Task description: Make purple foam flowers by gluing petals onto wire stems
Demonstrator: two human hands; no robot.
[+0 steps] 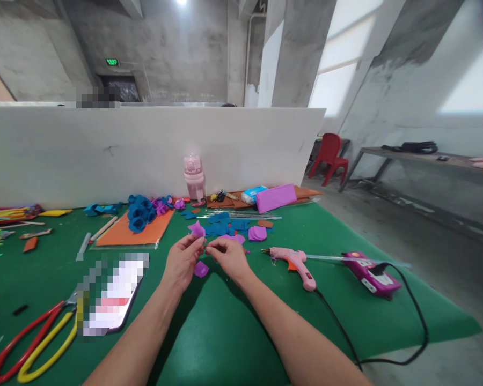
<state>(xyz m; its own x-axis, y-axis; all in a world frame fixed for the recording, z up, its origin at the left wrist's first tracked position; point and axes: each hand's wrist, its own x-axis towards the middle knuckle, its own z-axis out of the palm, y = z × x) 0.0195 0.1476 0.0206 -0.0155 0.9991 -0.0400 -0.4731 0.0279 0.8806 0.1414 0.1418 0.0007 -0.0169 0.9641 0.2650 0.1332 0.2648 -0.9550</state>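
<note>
My left hand (pixel 182 261) is closed in a pinch around the base of a small purple paper flower (pixel 197 229), whose petals stick up past the fingertips. Close beside it, the fingertips of my right hand (pixel 228 259) are pinched together at the flower's lower end. What lies between the right fingers is too small to make out. A loose purple petal (pixel 201 269) shows just below the hands. Beyond them lie more purple petals (pixel 257 233) in a small stack, and blue paper pieces (pixel 219 225). A pink glue gun (pixel 292 260) rests to the right with a clear glue stick in it.
The gun's black cord runs near a purple power box (pixel 372 274). At left are a phone (pixel 116 295) and red-and-yellow-handled scissors (pixel 44 332). Blue paper flowers (pixel 140 212) sit on an orange sheet (pixel 124 233). A pink bottle (pixel 194 179) stands against a white board (pixel 145 150).
</note>
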